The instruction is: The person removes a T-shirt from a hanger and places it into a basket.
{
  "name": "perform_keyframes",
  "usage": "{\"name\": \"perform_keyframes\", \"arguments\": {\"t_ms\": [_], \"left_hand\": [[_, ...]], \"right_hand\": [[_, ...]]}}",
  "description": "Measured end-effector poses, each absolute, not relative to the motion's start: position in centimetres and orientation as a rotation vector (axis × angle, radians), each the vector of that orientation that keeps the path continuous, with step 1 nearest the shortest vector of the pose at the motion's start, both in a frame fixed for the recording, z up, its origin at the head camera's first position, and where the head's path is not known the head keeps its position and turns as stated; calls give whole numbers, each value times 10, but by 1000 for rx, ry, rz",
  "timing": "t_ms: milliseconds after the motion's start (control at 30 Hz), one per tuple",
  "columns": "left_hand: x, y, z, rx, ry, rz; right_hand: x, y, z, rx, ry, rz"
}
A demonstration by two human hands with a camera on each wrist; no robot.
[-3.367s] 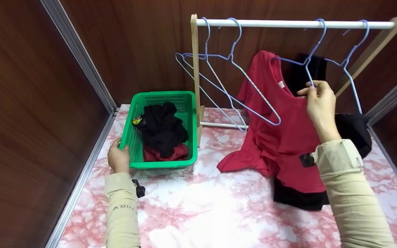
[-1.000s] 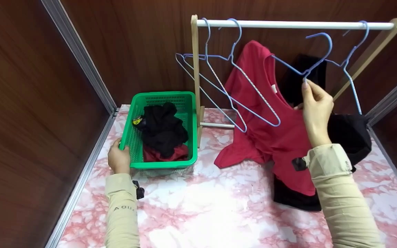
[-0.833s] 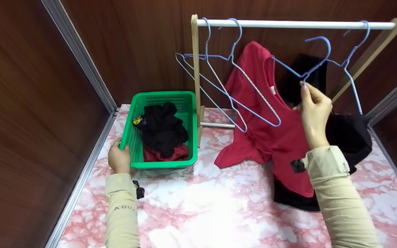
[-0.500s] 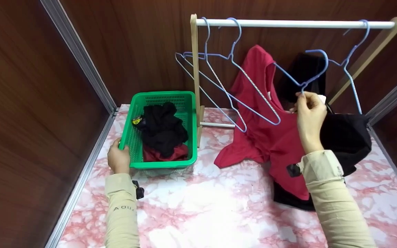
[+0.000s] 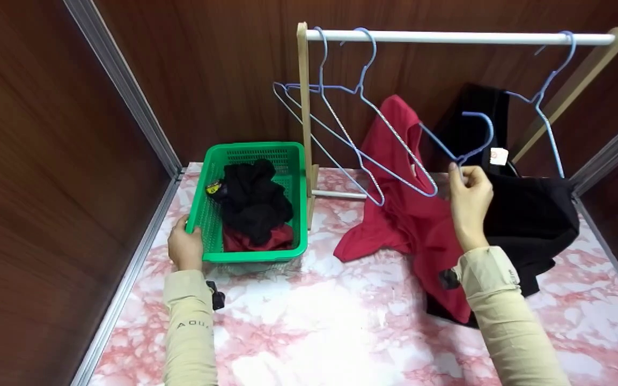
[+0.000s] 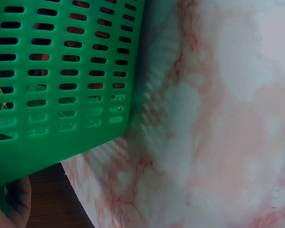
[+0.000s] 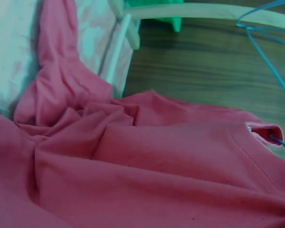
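In the head view, my left hand (image 5: 185, 246) grips the left side of a green plastic basket (image 5: 252, 256), with the thumb at its rim. Black and dark red clothes (image 5: 255, 198) lie in it. My right hand (image 5: 470, 206) pinches a blue wire hanger (image 5: 460, 158) just below its neck. The hook stands apart from the rack's bar. On the hanger's left arm sits a red T-shirt (image 5: 389, 171), its lower part draping onto the surface. The shirt's neckline and folds (image 7: 156, 152) fill much of the right wrist view; the hanger's right arm is hidden.
A garment rack with a white bar (image 5: 448, 37) stands behind. Two blue hangers (image 5: 360, 88) hang at its left and one hanger (image 5: 539, 102) at its right. Black clothing (image 5: 529, 214) with a white tag lies at the right. Brown panels (image 5: 223, 69) enclose the marbled surface (image 5: 309, 321).
My right hand has lifted the hanger's hook off the bar and brought it down and left with the red T-shirt. More black clothing shows behind. The left hand stays on the basket.
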State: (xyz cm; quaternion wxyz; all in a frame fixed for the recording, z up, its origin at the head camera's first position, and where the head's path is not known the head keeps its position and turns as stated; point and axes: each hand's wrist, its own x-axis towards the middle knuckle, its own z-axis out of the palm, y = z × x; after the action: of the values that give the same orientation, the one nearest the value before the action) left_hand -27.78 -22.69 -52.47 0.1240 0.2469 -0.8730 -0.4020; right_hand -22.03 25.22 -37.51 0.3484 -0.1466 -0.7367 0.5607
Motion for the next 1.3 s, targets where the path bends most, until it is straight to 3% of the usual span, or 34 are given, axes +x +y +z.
{"name": "perform_keyframes", "arguments": {"t_ms": [900, 1300], "left_hand": [[-280, -211, -509, 701, -2634, -951], [-290, -110, -470, -9, -2307, -734]], "right_hand": [[-220, 252, -408, -162, -1827, 1630], [-211, 251, -415, -256, -1997, 1595]]}}
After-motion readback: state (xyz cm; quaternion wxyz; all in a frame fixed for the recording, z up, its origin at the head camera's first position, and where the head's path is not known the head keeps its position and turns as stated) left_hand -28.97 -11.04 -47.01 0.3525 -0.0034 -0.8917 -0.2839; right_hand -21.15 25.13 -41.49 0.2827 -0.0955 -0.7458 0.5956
